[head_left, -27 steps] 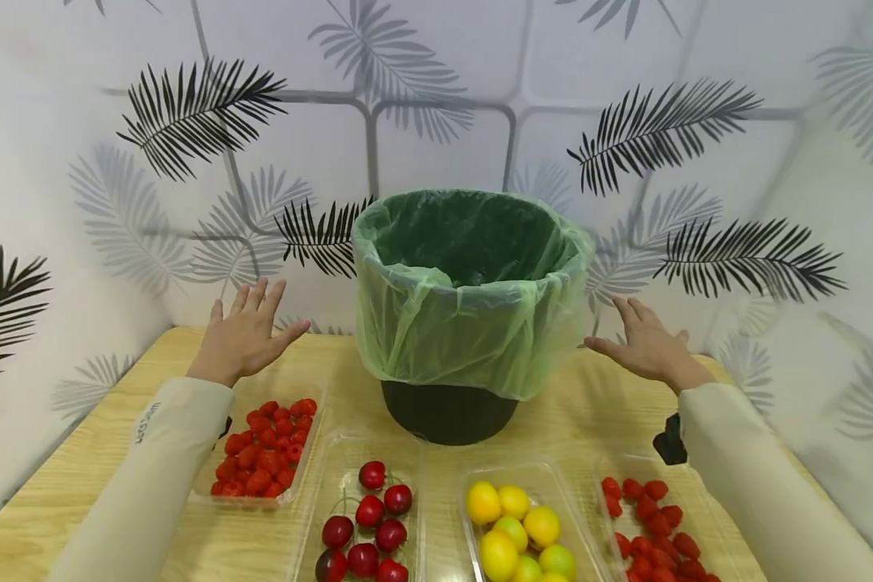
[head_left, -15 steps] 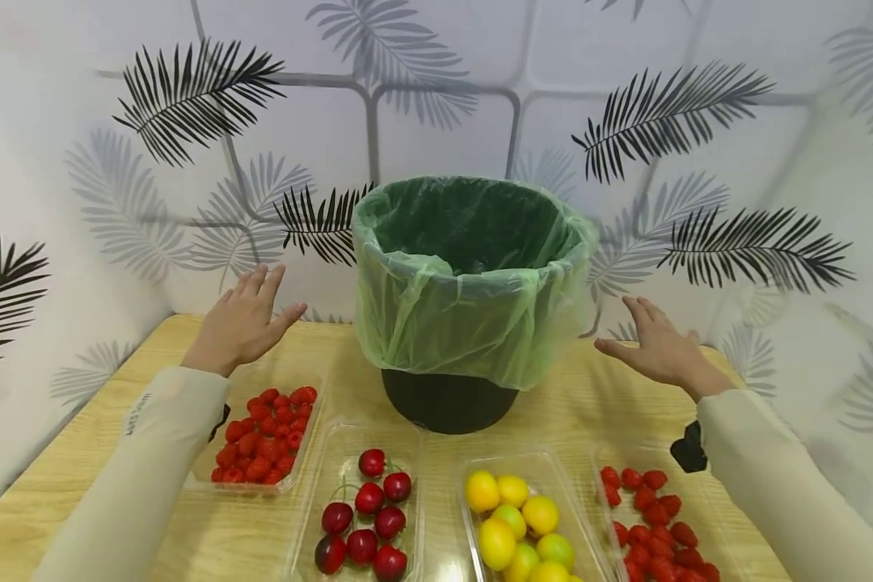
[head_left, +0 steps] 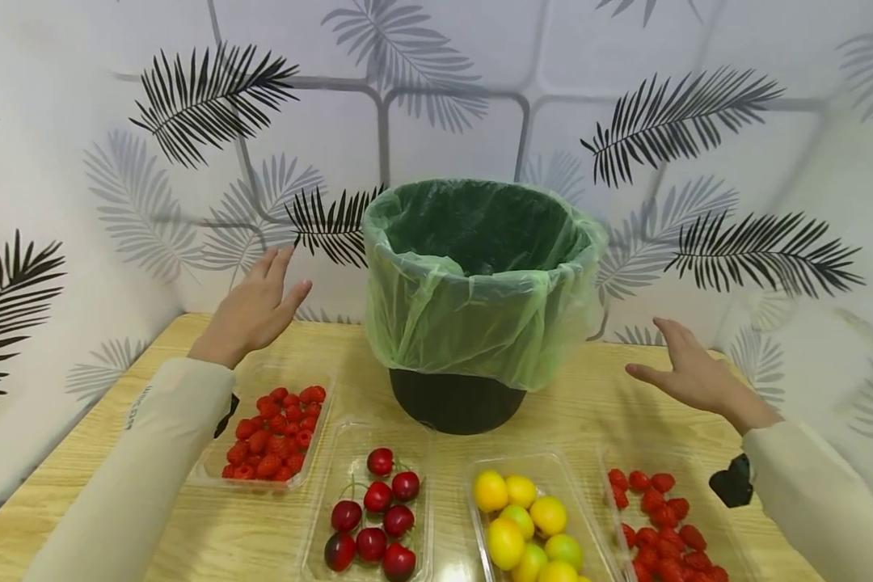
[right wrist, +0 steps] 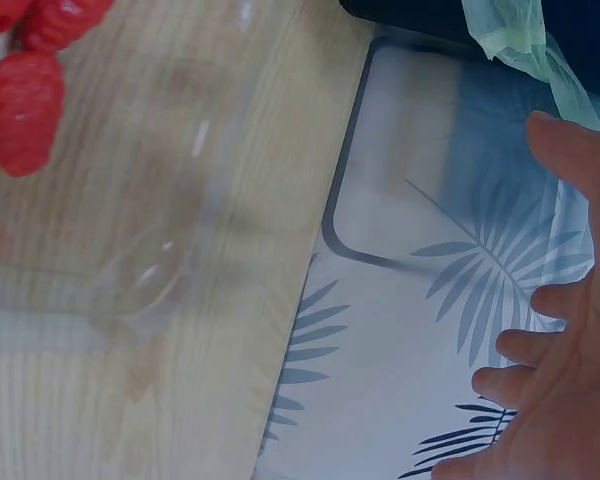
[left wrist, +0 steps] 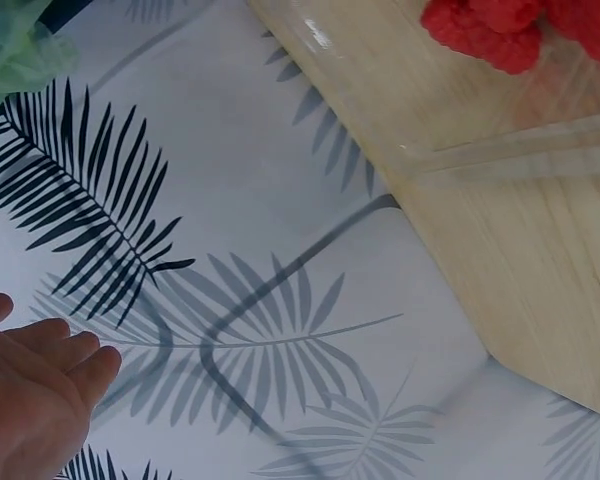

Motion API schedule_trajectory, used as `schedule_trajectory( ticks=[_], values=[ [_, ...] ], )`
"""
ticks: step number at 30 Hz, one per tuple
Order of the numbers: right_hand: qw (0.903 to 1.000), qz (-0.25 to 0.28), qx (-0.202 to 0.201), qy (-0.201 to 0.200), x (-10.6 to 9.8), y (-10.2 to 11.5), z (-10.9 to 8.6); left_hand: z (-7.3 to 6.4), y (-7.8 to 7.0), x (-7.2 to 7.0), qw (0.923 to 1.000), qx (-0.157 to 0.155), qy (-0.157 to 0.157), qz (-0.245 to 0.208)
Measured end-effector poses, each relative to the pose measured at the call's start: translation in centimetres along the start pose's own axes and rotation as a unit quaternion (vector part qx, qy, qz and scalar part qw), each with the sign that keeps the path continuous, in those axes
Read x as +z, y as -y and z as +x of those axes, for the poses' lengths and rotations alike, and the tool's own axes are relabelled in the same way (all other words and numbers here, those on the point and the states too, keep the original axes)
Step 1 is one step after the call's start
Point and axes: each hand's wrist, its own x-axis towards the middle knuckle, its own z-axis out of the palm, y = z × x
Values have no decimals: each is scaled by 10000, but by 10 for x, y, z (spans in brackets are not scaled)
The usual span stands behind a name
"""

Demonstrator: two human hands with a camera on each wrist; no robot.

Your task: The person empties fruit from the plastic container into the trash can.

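A black bin (head_left: 457, 404) stands at the back of the table, lined with a translucent green bag (head_left: 473, 331) folded over its rim. To its left my left hand (head_left: 250, 311) hovers behind a clear tray of raspberries (head_left: 276, 436), fingers straight and thumb spread, holding nothing. My right hand (head_left: 698, 372) is raised to the right of the bin, palm turned inward, its fingers extended and apart from everything. In the right wrist view, the spread fingers (right wrist: 528, 345) show against the wall. Beneath that arm lies a second tray of raspberries (head_left: 658, 517).
Along the front of the wooden table (head_left: 204, 533) sit a clear tray of cherries (head_left: 378, 501) and one of yellow-green fruits (head_left: 531, 517). A wall with a leaf pattern (head_left: 451, 137) rises directly behind the table.
My right hand has moved right and a little down, away from the bin. My left hand has risen slightly and turned. The fruit trays and bin stay in place; the head view shifts slightly.
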Motion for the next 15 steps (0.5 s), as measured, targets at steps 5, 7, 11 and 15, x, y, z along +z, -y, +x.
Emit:
schedule_trajectory(
  ticks=[5, 7, 11, 15],
  values=[
    [9998, 181, -36, 92, 4, -1, -12, -1, -5, -4, 9997, 77, -156, -185],
    [9997, 206, -102, 121, 7, -2, -18, 0, -8, -7, 9994, 80, -173, -280],
    [9994, 206, -192, 187, 12, -6, -30, 5, -19, -14, 9990, 102, -150, -420],
    [9986, 407, -214, 265, 19, -14, -42, 16, -33, -20, 9971, 138, -231, -708]
  ],
)
